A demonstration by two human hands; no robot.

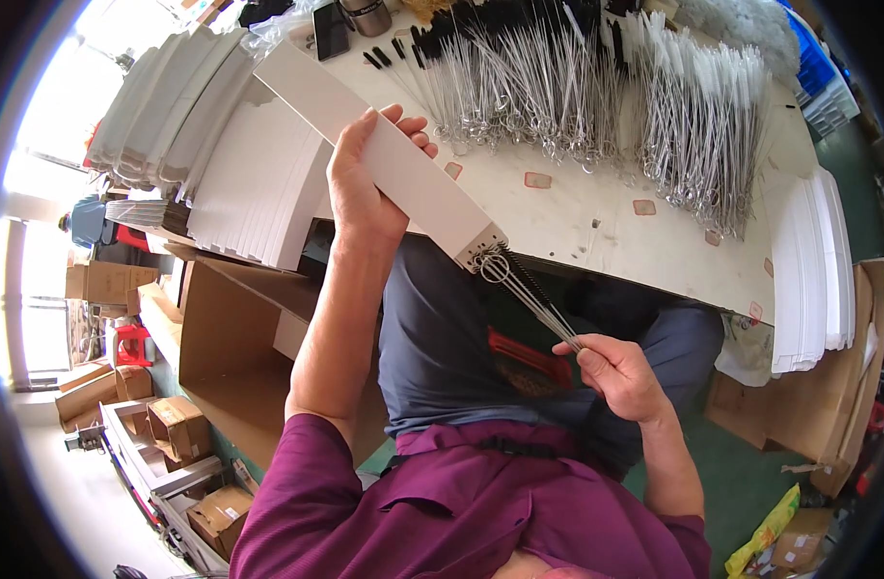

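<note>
The long, narrow white cardboard box (418,183) lies aslant above the person's lap, its long axis running from the upper left, near the tabletop (567,217), down to the lower right, where its near end meets a slim bundle of silver wire brushes with black bristles (548,311). The left grip (362,188) is closed around the box's middle, thumb on the upper face and fingers curled over the far edge. The right grip (620,374) pinches the bundle's wire stems at their lower end, so the brushes lie up and to the left of it, nearly in line with the box, and a wire ring shows right at the box's end. That end is nearer the bundle than either hand. Whether the brushes touch the end, pass inside it or merely overlap it from this angle cannot be told. The box's underside and inside are hidden, as are parts of the left fingers behind it; the right fingertips are partly covered, and the stems overlap too closely to count. The bristles blur into the dark gap below the tabletop.
</note>
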